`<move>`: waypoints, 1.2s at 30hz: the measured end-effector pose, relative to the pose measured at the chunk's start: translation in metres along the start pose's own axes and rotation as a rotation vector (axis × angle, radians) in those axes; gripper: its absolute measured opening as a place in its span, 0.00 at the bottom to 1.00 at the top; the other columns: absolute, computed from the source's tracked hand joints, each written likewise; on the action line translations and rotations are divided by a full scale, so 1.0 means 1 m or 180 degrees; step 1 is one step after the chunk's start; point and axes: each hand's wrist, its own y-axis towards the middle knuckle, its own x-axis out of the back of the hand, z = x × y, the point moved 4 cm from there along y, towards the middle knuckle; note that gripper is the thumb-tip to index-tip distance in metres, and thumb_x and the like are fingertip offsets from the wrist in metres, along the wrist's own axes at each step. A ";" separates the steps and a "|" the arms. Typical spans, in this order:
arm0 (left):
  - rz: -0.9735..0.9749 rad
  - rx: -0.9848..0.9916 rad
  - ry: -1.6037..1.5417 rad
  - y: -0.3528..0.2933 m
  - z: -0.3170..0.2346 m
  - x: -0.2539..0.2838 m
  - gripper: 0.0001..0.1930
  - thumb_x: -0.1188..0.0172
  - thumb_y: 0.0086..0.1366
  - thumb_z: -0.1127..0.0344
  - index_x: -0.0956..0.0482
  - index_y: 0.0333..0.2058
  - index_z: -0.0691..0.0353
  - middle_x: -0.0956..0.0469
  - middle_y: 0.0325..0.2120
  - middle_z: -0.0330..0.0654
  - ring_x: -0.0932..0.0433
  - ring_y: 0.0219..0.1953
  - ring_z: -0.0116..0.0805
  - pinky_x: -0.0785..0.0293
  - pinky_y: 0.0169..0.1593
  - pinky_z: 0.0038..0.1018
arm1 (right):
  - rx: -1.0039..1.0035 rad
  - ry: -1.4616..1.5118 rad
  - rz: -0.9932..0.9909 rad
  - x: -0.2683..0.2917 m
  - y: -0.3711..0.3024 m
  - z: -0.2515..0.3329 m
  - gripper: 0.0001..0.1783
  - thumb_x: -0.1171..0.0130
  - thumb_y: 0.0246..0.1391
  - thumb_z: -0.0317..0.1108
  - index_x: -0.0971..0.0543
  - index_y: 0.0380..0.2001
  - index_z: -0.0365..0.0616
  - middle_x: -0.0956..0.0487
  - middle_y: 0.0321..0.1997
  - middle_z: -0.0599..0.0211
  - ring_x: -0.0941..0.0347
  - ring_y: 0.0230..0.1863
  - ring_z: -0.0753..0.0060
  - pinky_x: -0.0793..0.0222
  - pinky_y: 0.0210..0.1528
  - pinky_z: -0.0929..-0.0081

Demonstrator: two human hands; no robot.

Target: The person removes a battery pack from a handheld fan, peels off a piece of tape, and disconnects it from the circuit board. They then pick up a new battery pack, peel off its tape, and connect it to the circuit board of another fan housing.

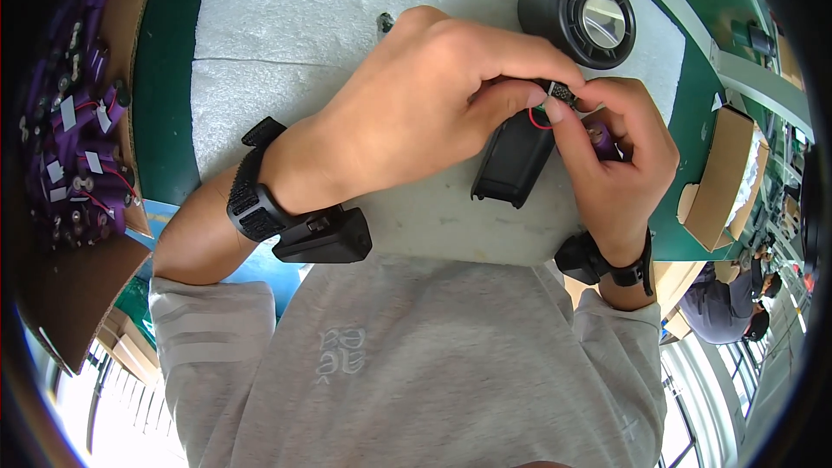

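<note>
- Soft, heathered grey shirt [433, 364].
- Left hand [425, 95] pinches a small, dark, textured part [562, 92] beside a thin red wire [533, 120].
- Right hand [620, 139] pinches that part too, fingers curled by a smooth purple cylinder [600, 136].
- Black, boxy plastic housing [514, 160], just below.
- Pebbled white foam [277, 13].

red wire [540, 126], black casing [517, 158], purple cell [600, 135], white foam sheet [286, 9], green table [163, 113]

Oblong black case [513, 160] is slanted. Thin red wire [534, 124] bows at its far end. Purple battery [599, 139], partly hidden, is right of case. Small dark part [562, 93] is textured.
</note>
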 end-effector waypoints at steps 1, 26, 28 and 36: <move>0.0022 -0.0005 0.0002 0.001 -0.001 0.001 0.14 0.42 0.58 0.81 0.20 0.42 0.61 0.20 0.37 0.49 0.18 0.35 0.37 0.22 0.37 0.25 | -0.0195 0.0010 0.0089 0.001 0.000 -0.003 0.11 0.31 0.40 0.22 0.22 0.28 0.41 0.24 0.26 0.69 0.33 0.19 0.86 0.41 0.18 0.86; 0.0114 0.0434 0.0069 0.005 0.007 0.021 0.19 0.44 0.52 0.87 0.19 0.43 0.63 0.26 0.40 0.42 0.23 0.39 0.28 0.26 0.39 0.20 | -0.1524 0.1551 0.1455 0.018 0.002 -0.018 0.22 0.39 0.46 0.22 0.26 0.48 0.41 0.23 0.40 0.64 0.26 0.29 0.78 0.31 0.29 0.82; 0.0012 0.0613 -0.0017 0.005 0.008 0.019 0.19 0.44 0.53 0.86 0.19 0.43 0.63 0.26 0.41 0.42 0.23 0.39 0.27 0.26 0.40 0.19 | -0.1836 0.1786 0.1316 0.023 0.003 -0.019 0.19 0.39 0.48 0.22 0.25 0.46 0.41 0.22 0.39 0.65 0.26 0.28 0.78 0.32 0.27 0.83; -0.0060 0.0610 0.0047 0.002 0.010 0.017 0.18 0.44 0.53 0.86 0.19 0.42 0.63 0.26 0.41 0.41 0.23 0.39 0.25 0.25 0.40 0.18 | -0.1330 0.0235 0.0470 0.029 0.011 -0.026 0.10 0.35 0.48 0.26 0.20 0.36 0.38 0.20 0.34 0.68 0.28 0.20 0.83 0.42 0.16 0.87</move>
